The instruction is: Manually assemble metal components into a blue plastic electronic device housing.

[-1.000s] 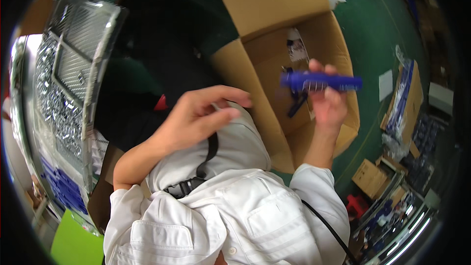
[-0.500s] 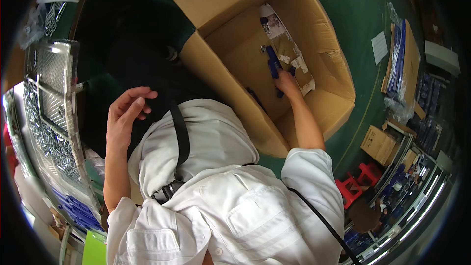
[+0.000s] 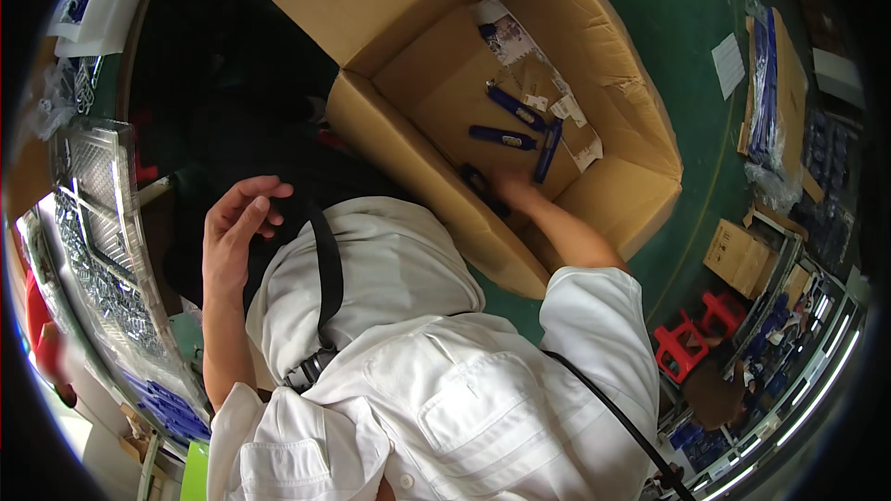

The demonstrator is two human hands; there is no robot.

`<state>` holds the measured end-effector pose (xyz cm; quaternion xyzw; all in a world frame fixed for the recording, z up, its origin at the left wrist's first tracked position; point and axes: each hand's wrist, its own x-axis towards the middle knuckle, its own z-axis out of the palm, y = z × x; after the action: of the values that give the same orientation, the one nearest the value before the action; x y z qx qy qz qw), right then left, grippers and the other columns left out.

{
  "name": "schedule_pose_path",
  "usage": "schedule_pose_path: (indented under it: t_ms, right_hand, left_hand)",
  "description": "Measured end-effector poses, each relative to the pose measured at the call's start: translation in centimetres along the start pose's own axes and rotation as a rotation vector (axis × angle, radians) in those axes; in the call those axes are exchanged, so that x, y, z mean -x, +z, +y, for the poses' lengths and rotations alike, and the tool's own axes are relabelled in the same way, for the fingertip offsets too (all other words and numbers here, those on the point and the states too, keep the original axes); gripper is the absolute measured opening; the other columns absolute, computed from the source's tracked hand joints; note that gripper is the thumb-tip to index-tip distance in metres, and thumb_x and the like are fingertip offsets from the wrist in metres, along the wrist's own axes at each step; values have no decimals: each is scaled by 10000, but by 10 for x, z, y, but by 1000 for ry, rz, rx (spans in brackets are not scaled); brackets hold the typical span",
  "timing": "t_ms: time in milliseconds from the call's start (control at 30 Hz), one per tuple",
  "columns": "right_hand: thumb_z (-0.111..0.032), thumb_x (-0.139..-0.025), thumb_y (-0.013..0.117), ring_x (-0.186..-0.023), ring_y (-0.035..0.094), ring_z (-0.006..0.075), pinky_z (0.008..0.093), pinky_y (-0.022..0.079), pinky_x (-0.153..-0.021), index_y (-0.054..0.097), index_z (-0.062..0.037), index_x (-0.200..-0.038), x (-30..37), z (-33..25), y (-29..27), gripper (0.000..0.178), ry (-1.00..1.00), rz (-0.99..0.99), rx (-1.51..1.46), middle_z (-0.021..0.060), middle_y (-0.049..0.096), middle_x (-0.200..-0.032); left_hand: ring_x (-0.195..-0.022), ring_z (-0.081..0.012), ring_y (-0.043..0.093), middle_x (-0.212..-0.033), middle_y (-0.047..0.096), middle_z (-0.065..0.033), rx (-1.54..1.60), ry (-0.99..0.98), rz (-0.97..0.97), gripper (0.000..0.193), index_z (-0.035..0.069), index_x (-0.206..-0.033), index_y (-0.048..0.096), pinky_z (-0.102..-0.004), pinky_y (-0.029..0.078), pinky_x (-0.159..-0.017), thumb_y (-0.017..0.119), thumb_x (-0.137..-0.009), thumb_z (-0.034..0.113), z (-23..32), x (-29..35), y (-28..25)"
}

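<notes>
Three blue handled tools (image 3: 513,130) lie loose on the floor of the open cardboard box (image 3: 640,130), beside scraps of printed paper, in the head view. The right hand (image 3: 509,187) reaches down over the box's near wall, which explains the bent-forward posture; its fingers rest at or just above the box floor near the tools and next to a dark piece by the wall. Whether its grip is closed on anything cannot be told, since the fingers are turned away and partly hidden. The left hand (image 3: 234,232) hangs free out to the side over dark ground, fingers loosely apart and holding nothing, probably held out for balance. Metal mesh trays (image 3: 88,223) stand at the left, and a wrapped bundle of blue pieces (image 3: 766,93) lies on the green floor (image 3: 687,9) to the right.
</notes>
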<state>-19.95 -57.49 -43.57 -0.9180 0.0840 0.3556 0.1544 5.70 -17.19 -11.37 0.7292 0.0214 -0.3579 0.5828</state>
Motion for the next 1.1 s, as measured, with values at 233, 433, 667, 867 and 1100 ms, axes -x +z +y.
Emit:
schedule_pose_path:
  t_ms: [233, 433, 667, 867, 1100]
  right_hand:
    - [-300, -874, 690, -958, 725, 421, 529, 573, -807, 772, -59, -983, -4, 4, 21, 277, 147, -27, -42, 224, 748, -978]
    - [-257, -888, 752, -899, 738, 214, 380, 563, -744, 751, -45, -1099, 11, 15, -90, 299, 95, -70, -598, 148, 768, -957]
    - [-155, -990, 661, -1088, 732, 304, 447, 604, -942, 675, -6, -1240, 87, -94, -262, 292, -239, 240, -1727, 196, 744, -1161]
    - [-278, -1004, 690, -1237, 660, 357, 552, 510, -1100, 610, -75, -1368, 89, -182, -291, 424, -985, 99, -1854, 173, 683, -1329]
    - [-291, -1034, 640, -1316, 611, 353, 577, 424, -1172, 612, -121, -1355, 79, -214, -294, 364, -1124, -24, -1868, 166, 656, -1385]
  left_hand:
    - [-837, -74, 634, -1148, 759, -68, 38, 1, -26, 262, 20, -1243, 688, -225, 493, -728, 603, -1028, 143, 5, 2, 1]
    - [-835, -70, 631, -1144, 759, -65, 77, 23, -29, 261, 13, -1244, 686, -219, 492, -724, 607, -1027, 135, 5, 8, -8]
    - [-870, -44, 633, -1186, 751, -43, 86, 90, -248, 287, 31, -1314, 660, -195, 503, -760, 599, -1048, 118, 31, 7, 16]
    - [-974, -98, 622, -1119, 718, -53, 149, 205, -506, 436, -24, -1392, 598, -267, 510, -833, 662, -1040, 225, 50, 16, 49]
    - [-779, -58, 542, -977, 685, -17, 224, 238, -401, 404, 23, -1325, 671, -247, 479, -703, 704, -1014, 278, 30, 25, 33]
